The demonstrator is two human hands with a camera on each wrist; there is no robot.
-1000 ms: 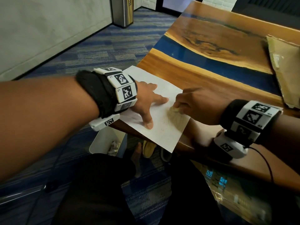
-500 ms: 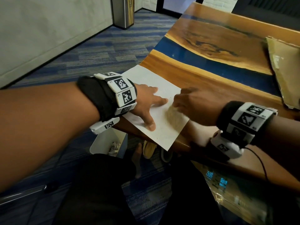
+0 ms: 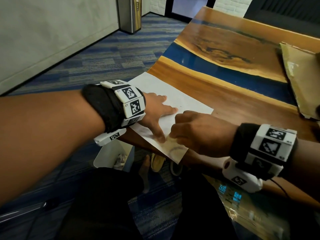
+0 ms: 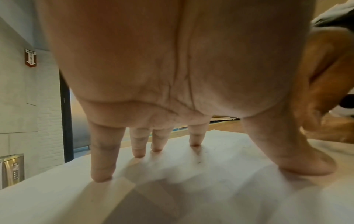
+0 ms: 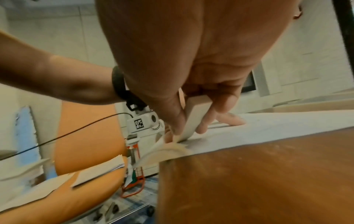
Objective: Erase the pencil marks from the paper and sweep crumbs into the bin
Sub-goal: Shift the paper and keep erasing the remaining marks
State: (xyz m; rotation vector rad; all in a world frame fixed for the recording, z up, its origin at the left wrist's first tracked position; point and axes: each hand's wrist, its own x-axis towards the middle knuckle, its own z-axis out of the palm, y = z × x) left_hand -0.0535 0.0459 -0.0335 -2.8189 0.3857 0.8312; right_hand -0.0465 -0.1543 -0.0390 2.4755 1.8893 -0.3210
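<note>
A white sheet of paper (image 3: 161, 94) lies at the near left corner of the wooden table (image 3: 225, 103), its near corner overhanging the edge. Faint pencil marks (image 3: 174, 149) show near that corner. My left hand (image 3: 155, 115) presses flat on the paper (image 4: 191, 189) with fingers (image 4: 103, 166) spread. My right hand (image 3: 199, 134) pinches a white eraser (image 5: 193, 119) between thumb and fingers, its tip down on the paper (image 5: 268, 127) beside the left thumb. The paper's edge curls up by the eraser. In the head view the eraser is hidden under the hand.
A white bin (image 3: 110, 156) with crumpled paper stands on the floor below the table's corner. A brown cardboard sheet (image 3: 304, 78) lies at the table's right. A steel bin (image 3: 129, 14) stands by the far wall. An orange chair (image 5: 86, 136) is nearby.
My right hand has slid the eraser left and toward me across the paper, ending close to the left thumb. The left hand still presses the sheet in the same spot.
</note>
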